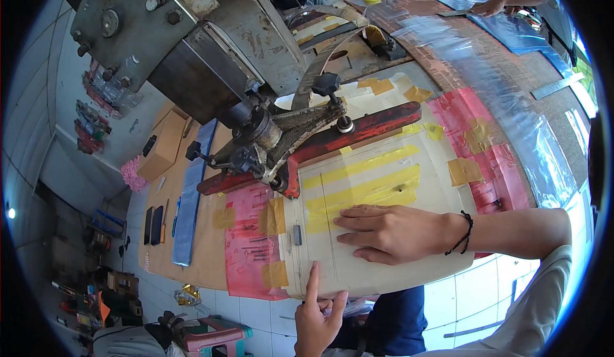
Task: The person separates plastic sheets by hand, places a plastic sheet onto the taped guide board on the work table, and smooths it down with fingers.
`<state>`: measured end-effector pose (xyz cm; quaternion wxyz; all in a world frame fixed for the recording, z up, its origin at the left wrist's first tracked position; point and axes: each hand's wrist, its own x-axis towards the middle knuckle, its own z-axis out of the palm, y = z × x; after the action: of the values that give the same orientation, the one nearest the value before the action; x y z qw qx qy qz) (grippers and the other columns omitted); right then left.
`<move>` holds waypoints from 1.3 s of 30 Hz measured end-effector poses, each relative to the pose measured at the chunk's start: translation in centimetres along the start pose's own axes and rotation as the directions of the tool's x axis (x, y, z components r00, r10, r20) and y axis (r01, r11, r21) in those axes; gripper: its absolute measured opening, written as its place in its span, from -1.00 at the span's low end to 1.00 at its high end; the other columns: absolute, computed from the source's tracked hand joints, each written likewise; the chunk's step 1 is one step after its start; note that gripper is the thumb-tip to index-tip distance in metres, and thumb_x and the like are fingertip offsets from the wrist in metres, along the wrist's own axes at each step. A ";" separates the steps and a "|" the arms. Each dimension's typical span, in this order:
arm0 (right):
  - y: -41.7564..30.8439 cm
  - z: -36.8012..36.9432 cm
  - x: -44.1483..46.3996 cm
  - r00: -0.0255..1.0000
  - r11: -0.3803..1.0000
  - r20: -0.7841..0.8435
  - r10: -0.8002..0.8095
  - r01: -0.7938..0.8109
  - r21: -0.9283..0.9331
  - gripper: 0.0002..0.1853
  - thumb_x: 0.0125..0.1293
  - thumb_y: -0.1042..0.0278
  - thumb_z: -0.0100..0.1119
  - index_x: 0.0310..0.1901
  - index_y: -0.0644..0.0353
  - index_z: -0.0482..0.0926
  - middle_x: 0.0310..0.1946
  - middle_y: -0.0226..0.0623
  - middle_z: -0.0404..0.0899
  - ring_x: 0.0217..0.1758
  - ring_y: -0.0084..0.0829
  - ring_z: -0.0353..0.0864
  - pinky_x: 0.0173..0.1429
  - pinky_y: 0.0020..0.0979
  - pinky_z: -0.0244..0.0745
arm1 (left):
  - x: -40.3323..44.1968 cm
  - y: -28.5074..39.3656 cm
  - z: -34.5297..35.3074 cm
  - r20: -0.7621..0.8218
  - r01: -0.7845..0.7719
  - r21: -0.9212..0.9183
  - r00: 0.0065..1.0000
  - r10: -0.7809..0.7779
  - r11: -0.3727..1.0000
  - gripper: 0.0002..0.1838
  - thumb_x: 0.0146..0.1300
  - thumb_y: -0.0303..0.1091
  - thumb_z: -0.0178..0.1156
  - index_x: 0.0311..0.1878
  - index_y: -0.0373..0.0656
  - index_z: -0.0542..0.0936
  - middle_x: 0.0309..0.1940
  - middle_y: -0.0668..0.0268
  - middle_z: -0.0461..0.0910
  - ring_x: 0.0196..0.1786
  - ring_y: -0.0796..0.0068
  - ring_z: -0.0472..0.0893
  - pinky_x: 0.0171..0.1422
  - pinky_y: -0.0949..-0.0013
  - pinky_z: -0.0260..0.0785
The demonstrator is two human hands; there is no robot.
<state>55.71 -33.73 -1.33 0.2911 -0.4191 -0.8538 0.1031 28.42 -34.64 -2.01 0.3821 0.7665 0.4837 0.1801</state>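
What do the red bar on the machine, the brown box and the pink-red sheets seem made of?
Red bar: painted metal or perhaps wood; its worn coat shows dark scuffs.
Brown box: probably cardboard, matt with straight edges.
Pink-red sheets: likely thin plastic film, slightly shiny and creased, though coated paper is possible.

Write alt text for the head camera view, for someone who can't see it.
Right hand lies flat on a cream board with yellow tape strips; left hand is at its near edge. Behind stands a machine head with a red bar. Pink sheeting flanks the board; a co-worker's hand shows beyond.
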 end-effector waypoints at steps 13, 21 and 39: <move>-0.3 -0.3 0.1 1.000 1.000 -0.011 0.004 -0.004 0.000 -0.60 0.47 0.22 0.16 0.17 0.35 0.60 0.34 0.15 0.49 0.47 0.10 0.43 0.49 -0.08 0.45 | -0.1 -1.2 -1.4 -0.071 -0.655 0.220 0.728 0.682 0.723 -0.43 0.37 -0.23 0.39 0.37 -0.09 0.44 -0.61 0.39 0.49 -0.59 0.54 0.32 -0.47 0.41 0.21; -0.3 -0.3 0.1 1.000 1.000 -0.017 0.003 -0.003 0.004 -0.60 0.46 0.22 0.17 0.17 0.35 0.61 0.33 0.14 0.50 0.46 0.08 0.44 0.50 -0.09 0.42 | 3.1 -1.7 -2.3 -0.183 -0.628 0.281 0.707 0.683 0.726 -0.39 -0.18 0.14 0.66 -0.70 -0.05 0.44 -0.58 0.44 0.39 -0.41 0.32 0.41 -0.31 0.27 0.25; -0.1 -0.2 0.2 0.999 0.999 0.011 0.042 -0.042 -0.029 -0.54 0.52 0.15 0.10 0.25 0.35 0.56 0.41 0.18 0.41 0.56 0.03 0.33 0.66 0.05 0.15 | 6.6 -0.4 -5.4 0.198 -0.707 0.320 0.701 0.685 0.630 -0.32 0.01 0.20 0.53 -0.73 -0.12 0.35 0.14 0.24 0.75 0.33 0.04 0.62 0.35 -0.04 0.41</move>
<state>55.65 -33.64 -1.05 0.2781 -0.4404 -0.8479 0.0993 27.81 -26.49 0.57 0.1437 0.9559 0.1642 0.1964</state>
